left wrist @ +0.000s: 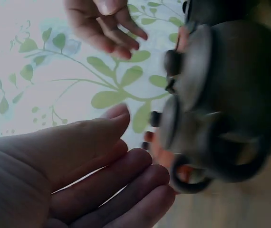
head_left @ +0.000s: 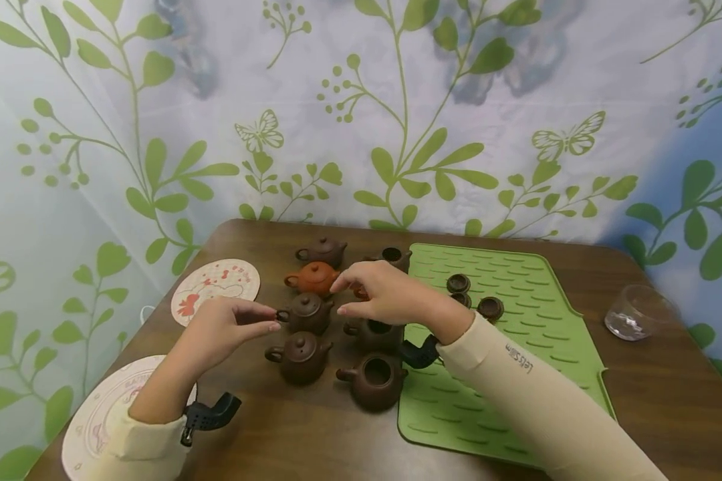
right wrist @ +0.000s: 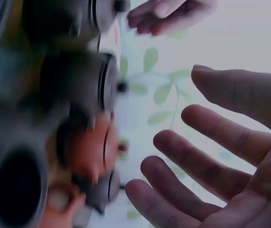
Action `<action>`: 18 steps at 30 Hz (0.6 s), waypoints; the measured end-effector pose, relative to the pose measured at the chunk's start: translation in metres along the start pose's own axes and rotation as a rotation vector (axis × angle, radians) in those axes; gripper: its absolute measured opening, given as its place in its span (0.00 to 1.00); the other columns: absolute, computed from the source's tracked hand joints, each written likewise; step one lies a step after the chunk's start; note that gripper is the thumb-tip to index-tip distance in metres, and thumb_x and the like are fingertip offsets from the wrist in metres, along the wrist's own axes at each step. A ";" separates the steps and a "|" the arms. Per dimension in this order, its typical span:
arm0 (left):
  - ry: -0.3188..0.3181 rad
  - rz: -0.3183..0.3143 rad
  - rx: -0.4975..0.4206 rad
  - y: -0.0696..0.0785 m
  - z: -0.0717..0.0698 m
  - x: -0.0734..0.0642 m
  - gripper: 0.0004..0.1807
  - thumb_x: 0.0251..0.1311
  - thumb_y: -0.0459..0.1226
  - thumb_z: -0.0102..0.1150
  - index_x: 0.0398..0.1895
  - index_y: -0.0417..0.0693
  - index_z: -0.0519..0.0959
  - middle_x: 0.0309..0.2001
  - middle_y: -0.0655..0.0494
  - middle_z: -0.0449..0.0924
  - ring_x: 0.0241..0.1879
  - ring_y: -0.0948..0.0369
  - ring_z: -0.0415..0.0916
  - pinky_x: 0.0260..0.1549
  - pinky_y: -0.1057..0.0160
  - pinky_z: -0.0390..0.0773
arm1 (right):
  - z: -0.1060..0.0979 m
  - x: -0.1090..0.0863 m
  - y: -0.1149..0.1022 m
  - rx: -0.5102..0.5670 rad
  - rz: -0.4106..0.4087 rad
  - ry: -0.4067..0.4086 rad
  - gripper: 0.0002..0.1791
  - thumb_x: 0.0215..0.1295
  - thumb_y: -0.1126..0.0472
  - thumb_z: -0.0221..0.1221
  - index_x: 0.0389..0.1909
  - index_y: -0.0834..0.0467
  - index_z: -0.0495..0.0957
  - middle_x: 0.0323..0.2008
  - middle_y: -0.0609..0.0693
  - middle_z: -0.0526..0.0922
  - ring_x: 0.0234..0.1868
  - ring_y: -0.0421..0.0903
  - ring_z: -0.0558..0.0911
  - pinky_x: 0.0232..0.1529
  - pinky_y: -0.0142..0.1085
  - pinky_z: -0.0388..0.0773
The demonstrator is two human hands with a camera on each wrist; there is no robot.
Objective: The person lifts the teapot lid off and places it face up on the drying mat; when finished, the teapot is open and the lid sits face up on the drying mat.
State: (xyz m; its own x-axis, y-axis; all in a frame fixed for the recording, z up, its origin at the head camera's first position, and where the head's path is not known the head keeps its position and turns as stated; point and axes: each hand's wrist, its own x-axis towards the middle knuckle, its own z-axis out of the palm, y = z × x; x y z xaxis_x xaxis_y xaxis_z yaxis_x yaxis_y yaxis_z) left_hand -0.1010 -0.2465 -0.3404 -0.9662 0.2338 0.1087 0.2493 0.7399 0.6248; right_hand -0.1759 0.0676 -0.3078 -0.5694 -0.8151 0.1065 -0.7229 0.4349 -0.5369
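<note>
Several small clay teapots stand in two columns on a brown table. The left column wears lids: a dark one [head_left: 323, 251] at the back, an orange-red one [head_left: 314, 276], a brown one [head_left: 309, 312] and another brown one [head_left: 301, 361] in front. In the right column the teapots are lidless, such as the front one [head_left: 374, 389]; a reddish one is mostly hidden by the right hand. My left hand [head_left: 219, 331] has its fingertips by the third teapot's handle, with nothing held. Over the columns hovers my right hand [head_left: 388, 294], fingers spread and loosely bent, empty.
Three small dark lids, one of them this lid [head_left: 490, 308], lie on a green ridged mat [head_left: 517, 374] at the right. A clear glass bowl [head_left: 628, 321] stands at the far right. Two round printed mats, a far one [head_left: 241, 274] and a near one [head_left: 90, 407], lie at left.
</note>
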 end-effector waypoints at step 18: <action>-0.080 -0.017 -0.093 -0.026 0.028 -0.018 0.11 0.60 0.46 0.78 0.42 0.52 0.93 0.38 0.64 0.90 0.42 0.62 0.86 0.40 0.60 0.83 | 0.056 0.039 -0.032 -0.121 -0.127 -0.201 0.17 0.71 0.58 0.71 0.58 0.56 0.85 0.53 0.46 0.83 0.57 0.40 0.79 0.60 0.30 0.72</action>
State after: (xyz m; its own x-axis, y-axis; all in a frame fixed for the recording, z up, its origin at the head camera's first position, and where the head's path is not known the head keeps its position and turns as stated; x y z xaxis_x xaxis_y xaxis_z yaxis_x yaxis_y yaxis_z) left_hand -0.0883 -0.2524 -0.3803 -0.9610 0.2740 0.0379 0.2222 0.6834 0.6953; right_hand -0.1525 0.0004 -0.3335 -0.3906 -0.9205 -0.0080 -0.8319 0.3568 -0.4250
